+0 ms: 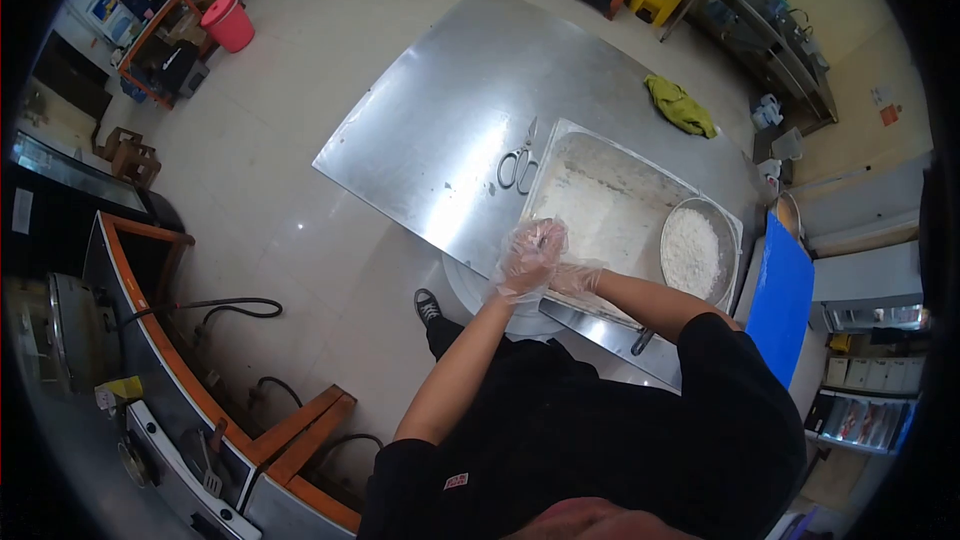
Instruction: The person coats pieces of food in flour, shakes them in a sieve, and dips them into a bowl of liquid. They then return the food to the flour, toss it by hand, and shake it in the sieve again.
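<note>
Both gloved hands meet over the near edge of the tray on the counter. The left hand curls over the right hand; whether they hold anything I cannot tell. A bowl of white crumbs lies in the tray, scissors beside it.

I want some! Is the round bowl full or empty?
Nearly full: the round bowl on the tray holds white crumbly stuff.

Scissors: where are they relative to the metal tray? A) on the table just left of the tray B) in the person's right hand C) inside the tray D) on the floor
A: the scissors lie flat on the steel table, beside the left edge of the tray, untouched by either hand.
</note>
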Motion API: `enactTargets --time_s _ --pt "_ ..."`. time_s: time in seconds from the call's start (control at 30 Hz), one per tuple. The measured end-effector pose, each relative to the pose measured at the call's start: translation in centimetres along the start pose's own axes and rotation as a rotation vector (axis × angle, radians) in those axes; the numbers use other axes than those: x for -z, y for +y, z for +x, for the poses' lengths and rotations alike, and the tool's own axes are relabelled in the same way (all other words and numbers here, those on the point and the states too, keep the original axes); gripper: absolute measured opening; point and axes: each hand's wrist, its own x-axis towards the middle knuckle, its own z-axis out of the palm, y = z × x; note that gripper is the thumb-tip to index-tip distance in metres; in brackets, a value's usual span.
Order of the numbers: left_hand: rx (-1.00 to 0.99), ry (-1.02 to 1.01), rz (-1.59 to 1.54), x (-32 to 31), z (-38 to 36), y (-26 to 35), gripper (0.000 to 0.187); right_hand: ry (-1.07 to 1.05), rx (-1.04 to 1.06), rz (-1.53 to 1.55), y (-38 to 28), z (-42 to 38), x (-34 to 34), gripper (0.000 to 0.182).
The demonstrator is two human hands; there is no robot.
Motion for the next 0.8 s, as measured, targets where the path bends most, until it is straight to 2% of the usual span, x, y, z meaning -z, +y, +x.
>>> enactTargets --time_s 0.1,0.17,0.2,0.3,0.43,0.5,0.53,0.6,0.63,0.7,0.77,0.8 --pt "0.032 -0.032 0.007 0.1 0.0 -0.3 0.017 0.147 -0.148 0.325 -4.0 -2.1 -0.6 0.062" --pt "-0.004 0.02 0.051 -0.1 0.1 -0.4 0.017 0.309 -0.212 0.359 -14.0 -3.3 2.2 0.056" --pt "-0.016 0.039 0.073 -0.3 -0.1 -0.5 0.017 0.393 -0.248 0.383 -16.7 -3.7 3.0 0.053" --pt "-0.15 0.06 0.068 -0.4 0.2 -0.8 0.022 0.255 -0.078 0.142 -12.0 -1.6 3.0 0.049" --pt "-0.157 0.048 0.148 -0.2 0.4 -0.8 0.021 0.225 -0.379 0.414 -13.8 -1.5 4.0 0.049" --pt "-0.184 0.031 0.202 -0.1 0.4 -0.7 0.021 0.215 -0.625 0.675 -9.2 -0.2 3.2 0.048" --pt "-0.207 0.021 0.262 0.0 0.3 -0.6 0.02 0.216 -0.386 0.488 -5.4 -0.8 2.5 0.048" --pt "-0.272 -0.018 0.367 0.1 0.4 -0.2 0.018 0.338 -0.409 0.557 -8.2 -4.2 4.4 0.048" --pt "-0.224 -0.046 0.275 -0.1 0.5 -0.4 0.018 0.455 -0.665 0.828 -15.2 -7.3 7.1 0.048" --pt "-0.114 -0.106 0.086 -0.9 0.3 -0.9 0.018 0.619 -0.509 0.729 -15.1 -13.7 8.0 0.045" --pt "-0.008 -0.25 0.13 -0.5 0.9 0.6 0.018 0.832 -0.671 0.635 -15.6 -18.6 10.0 0.042" --pt "0.043 -0.311 0.157 -0.2 1.2 1.6 0.018 0.947 -0.717 0.681 -15.0 -20.7 10.7 0.04"
